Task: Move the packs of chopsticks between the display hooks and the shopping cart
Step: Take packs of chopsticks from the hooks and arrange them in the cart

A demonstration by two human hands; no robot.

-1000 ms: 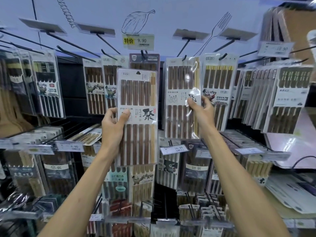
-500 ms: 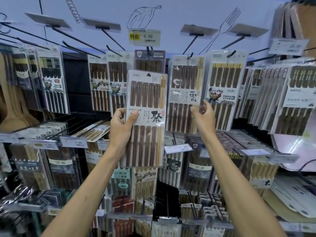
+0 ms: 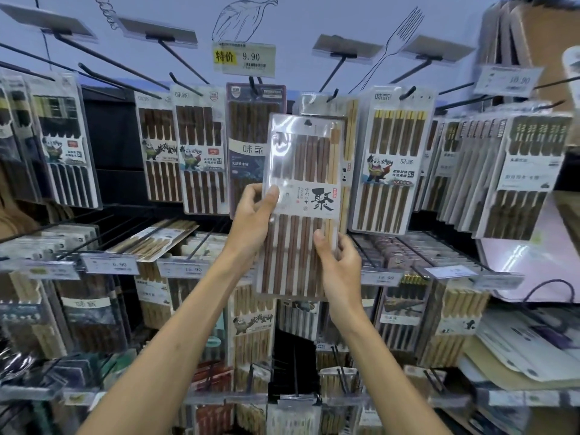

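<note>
Left hand (image 3: pixel 251 216), right hand (image 3: pixel 340 265) grip pack (image 3: pixel 303 171) (half-hiding another (image 3: pixel 349 136))

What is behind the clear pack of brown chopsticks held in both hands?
Another clear pack hangs on a black hook; only its top and pale right edge show. The rest is covered.

A: What colours are on the chopstick pack (image 3: pixel 301 202) at centre?
B: Dark brown sticks, one pale pair, and a white label with a black brush character.
A: At twelve o'clock?
B: A price tag (image 3: pixel 244 60), yellow and white, on a pale blue wall (image 3: pixel 314 20) with black line drawings.
A: At ten o'clock of the pack?
B: A navy-labelled pack (image 3: pixel 248 152).
</note>
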